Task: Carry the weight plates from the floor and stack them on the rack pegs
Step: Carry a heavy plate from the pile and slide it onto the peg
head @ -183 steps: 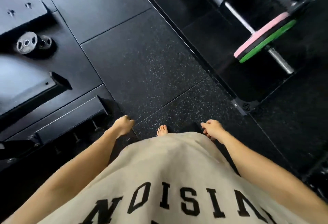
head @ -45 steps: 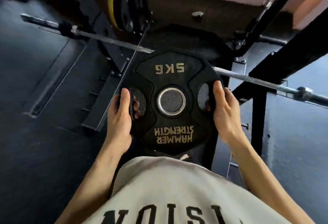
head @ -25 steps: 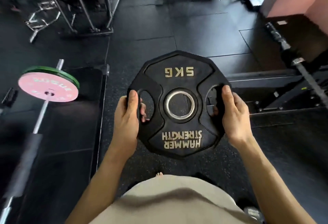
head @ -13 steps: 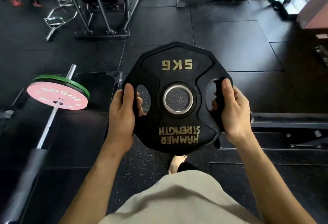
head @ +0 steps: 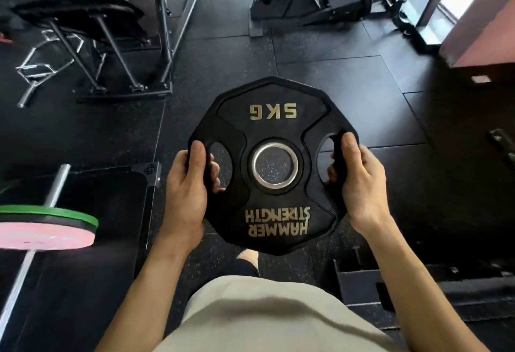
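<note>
A weight plate (head: pixel 274 167) is held above the floor (head: pixel 348 92), left hand (head: pixel 186 192) on its left edge, right hand (head: pixel 359 181) on its right. A loaded barbell (head: pixel 47 223) lies left of it; machine frames (head: pixel 133 31) stand beyond it.

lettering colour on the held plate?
Gold on the black weight plate, clearest in the head view.
</note>
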`<act>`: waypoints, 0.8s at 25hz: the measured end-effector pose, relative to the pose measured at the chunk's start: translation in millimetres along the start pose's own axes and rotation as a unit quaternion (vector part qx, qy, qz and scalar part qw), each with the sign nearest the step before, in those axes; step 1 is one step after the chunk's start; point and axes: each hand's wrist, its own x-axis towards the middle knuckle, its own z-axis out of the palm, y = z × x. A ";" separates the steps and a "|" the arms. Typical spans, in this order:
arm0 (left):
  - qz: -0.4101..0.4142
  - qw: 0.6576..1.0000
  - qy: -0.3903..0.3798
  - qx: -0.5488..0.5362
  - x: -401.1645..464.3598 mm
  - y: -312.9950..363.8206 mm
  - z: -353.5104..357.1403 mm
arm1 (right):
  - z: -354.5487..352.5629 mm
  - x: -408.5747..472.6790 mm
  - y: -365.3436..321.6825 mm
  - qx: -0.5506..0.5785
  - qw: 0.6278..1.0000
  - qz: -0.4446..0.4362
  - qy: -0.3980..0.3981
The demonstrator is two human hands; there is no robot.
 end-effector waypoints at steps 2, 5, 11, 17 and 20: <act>-0.002 1.000 -0.022 0.000 50.6 1.4 19.2 | 11.1 44.4 -3.7 -0.008 1.000 -0.003 0.021; -0.012 0.998 -0.055 0.006 150.8 9.8 59.1 | 31.4 130.1 -9.7 -0.006 0.998 0.001 0.068; -0.030 0.991 -0.123 0.032 322.0 41.7 145.0 | 58.3 272.9 -46.7 -0.001 0.988 0.012 0.151; -0.026 0.976 -0.206 0.059 466.5 43.0 278.6 | 34.9 428.6 -62.1 0.024 0.970 -0.010 0.242; -0.019 0.968 -0.240 0.067 525.0 41.0 350.6 | 10.9 503.0 -68.2 0.031 0.964 -0.011 0.263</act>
